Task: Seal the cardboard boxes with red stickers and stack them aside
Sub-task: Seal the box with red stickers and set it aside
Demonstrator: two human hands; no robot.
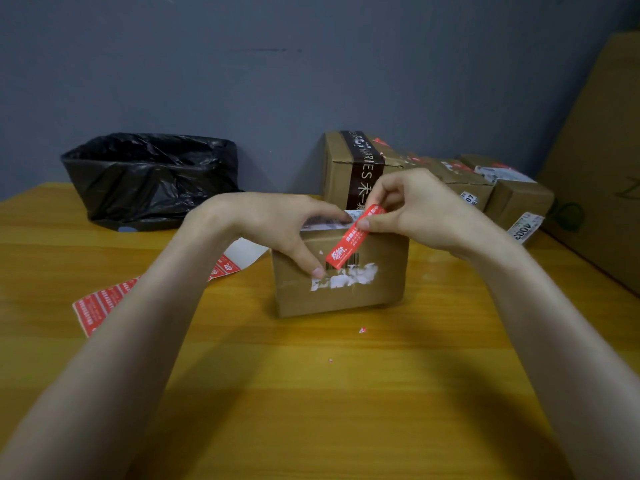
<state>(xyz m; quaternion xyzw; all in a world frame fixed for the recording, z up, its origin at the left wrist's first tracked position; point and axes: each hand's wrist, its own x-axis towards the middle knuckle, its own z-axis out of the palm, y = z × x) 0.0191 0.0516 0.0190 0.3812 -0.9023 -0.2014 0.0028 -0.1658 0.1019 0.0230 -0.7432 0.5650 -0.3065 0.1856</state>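
Two hands are busy near the middle of the yellow wooden surface (311,393). A small brown cardboard box (341,296) stands there, a little toward the far edge.

The left hand (277,226) grips the box. Its fingers curl over the top and its thumb presses on the front side, just beside a torn white label (346,279). The right hand (415,209) pinches a long red paper sticker (353,239) between the thumb and first finger. The sticker hangs tilted in front of the box. Its top end is up at the box's top edge and its low end is near the left thumb. I cannot tell if the sticker is stuck to the box. The two hands are close together but do not touch.

Near the left edge of the surface lies a white sheet of red stickers (100,306), partly hidden under the left arm. By the far edge, toward the left, sits a black plastic bag (149,178) with its mouth open. Along the far edge, toward the right corner, are more brown cardboard boxes (450,181). One has a dark band of tape (363,168) with white letters on it. Some have white labels.

A big flat piece of brown cardboard (595,168) leans at the right edge. A tiny red scrap (362,329) lies on the surface in front of the box.
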